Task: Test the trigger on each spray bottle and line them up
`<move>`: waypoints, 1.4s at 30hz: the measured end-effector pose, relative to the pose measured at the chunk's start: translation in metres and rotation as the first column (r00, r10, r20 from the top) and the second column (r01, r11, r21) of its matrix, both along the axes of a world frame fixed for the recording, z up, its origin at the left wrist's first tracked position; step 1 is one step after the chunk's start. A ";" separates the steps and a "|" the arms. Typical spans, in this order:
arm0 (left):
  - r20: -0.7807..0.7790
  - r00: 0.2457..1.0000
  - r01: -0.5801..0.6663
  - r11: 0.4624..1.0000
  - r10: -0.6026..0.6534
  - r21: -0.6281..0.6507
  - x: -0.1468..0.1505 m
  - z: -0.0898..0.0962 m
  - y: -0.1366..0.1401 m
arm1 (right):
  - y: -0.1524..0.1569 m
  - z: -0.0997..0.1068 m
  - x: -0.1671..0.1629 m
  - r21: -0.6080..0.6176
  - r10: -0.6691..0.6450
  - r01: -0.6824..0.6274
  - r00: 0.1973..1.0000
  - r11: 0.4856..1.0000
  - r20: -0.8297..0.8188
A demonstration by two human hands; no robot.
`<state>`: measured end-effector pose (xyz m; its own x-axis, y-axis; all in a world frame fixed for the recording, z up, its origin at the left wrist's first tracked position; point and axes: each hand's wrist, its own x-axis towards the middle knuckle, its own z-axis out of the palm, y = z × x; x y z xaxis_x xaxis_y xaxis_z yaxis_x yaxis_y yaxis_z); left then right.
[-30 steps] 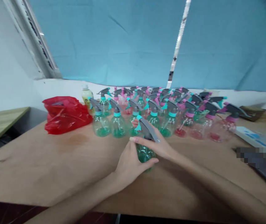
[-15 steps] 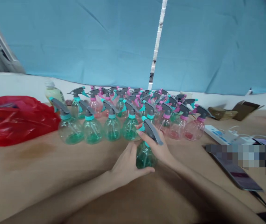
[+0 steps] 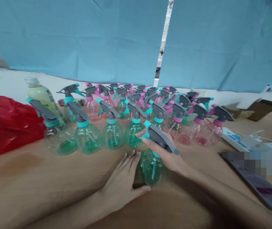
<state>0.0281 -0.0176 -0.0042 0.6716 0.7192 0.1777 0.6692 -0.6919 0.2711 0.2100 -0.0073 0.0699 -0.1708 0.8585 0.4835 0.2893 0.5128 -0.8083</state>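
A green spray bottle (image 3: 152,170) with a grey and turquoise trigger head stands upright at the table's middle. My right hand (image 3: 168,154) is wrapped round its neck, just under the trigger head. To the bottle's left, my left hand (image 3: 124,181) has its fingers stretched out and its thumb apart, close to the bottle's base; whether it touches the bottle I cannot tell. Behind my hands runs a row of similar bottles, among them a green bottle (image 3: 113,135) and a pink bottle (image 3: 211,133), each with some coloured liquid at the bottom.
Several more spray bottles crowd the back. At left lie a red plastic bag (image 3: 9,127) and a bottle with a white cap (image 3: 39,93). A power strip (image 3: 237,140), a phone (image 3: 257,187) and an opened cardboard box (image 3: 263,109) lie on the right.
My left hand has let go of the green bottle, its fingers now straightened and lower to the left. The bottle looks larger and nearer in view, with my right hand still on its neck.
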 end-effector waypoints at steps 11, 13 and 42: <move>0.046 0.999 0.015 0.999 -0.017 0.044 -0.001 -0.004 0.000 | 0.006 0.005 0.005 0.028 0.024 -0.027 0.996 0.999 0.084; 0.032 0.999 0.022 0.999 -0.023 0.040 -0.001 -0.003 0.001 | 0.006 0.005 0.007 0.027 0.048 -0.050 0.996 0.998 0.076; 0.026 0.999 0.037 0.999 -0.038 0.031 0.001 0.002 0.002 | 0.001 0.000 0.011 -0.093 0.109 -0.112 0.993 0.989 -0.035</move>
